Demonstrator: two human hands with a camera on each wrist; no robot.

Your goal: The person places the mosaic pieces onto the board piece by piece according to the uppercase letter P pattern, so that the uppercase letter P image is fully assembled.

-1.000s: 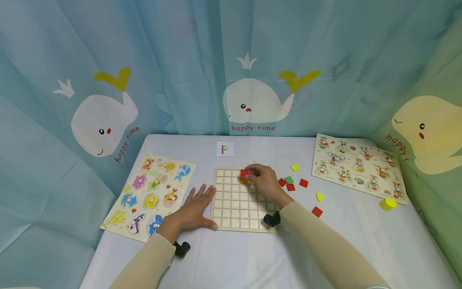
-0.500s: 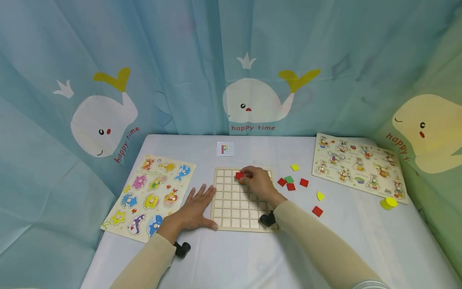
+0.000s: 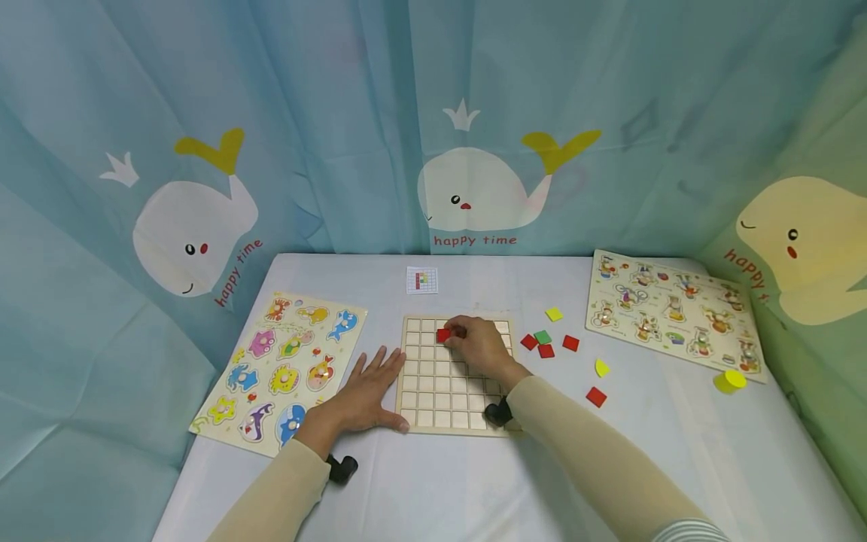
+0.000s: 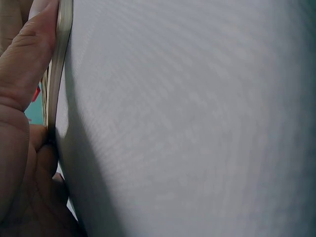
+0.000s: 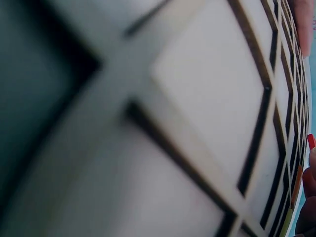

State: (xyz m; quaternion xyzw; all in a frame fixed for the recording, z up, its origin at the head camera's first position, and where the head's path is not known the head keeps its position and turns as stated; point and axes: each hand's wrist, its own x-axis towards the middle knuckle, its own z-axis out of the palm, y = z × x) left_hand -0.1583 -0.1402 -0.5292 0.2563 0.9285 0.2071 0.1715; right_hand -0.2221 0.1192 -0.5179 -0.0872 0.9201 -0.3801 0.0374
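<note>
My right hand (image 3: 482, 348) pinches a small red square tile (image 3: 442, 335) between thumb and fingertips, at the upper middle of a wooden grid board (image 3: 423, 382). Whether the tile touches the board cannot be told. In the right wrist view, the red tile (image 5: 311, 142) shows at the right edge, with an orange tile (image 5: 296, 186) and a yellow-green tile (image 5: 287, 222) in the grid nearby. My left hand (image 3: 361, 395) rests flat on the table, fingers spread, thumb and fingertips at the board's left edge. The left wrist view shows its thumb against the board's side (image 4: 58, 74).
Right of the board lie several loose tiles: red (image 3: 570, 343), green (image 3: 543, 337) and yellow (image 3: 554, 314). A pattern card (image 3: 422, 279) lies behind the board. Picture puzzles flank it, left (image 3: 308, 391) and right (image 3: 667, 301). A yellow cylinder (image 3: 729, 382) stands far right.
My right hand has moved left and slightly nearer with the red tile still pinched. The orange and yellow-green tiles have become hidden behind it in the head view. The left hand has stayed put.
</note>
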